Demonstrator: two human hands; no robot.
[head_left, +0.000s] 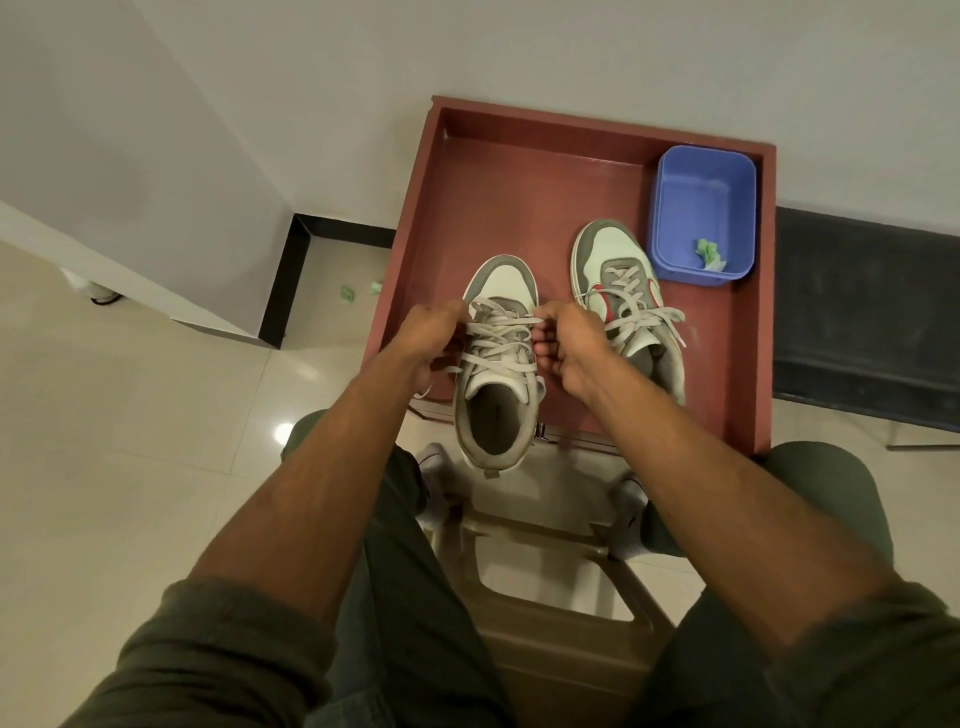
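1. The near shoe is set at the red tray's 7 o'clock edge, with its heel overhanging.
2. Its lace is pinched by curled fingers: left hand at 9 o'clock, right hand at 3.
3. Slack is best drawn evenly, row by row.

Both hands, left and right, pinch the laces of a shoe on a red tray.

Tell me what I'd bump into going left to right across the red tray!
left hand → first shoe → right hand → second shoe → blue tub
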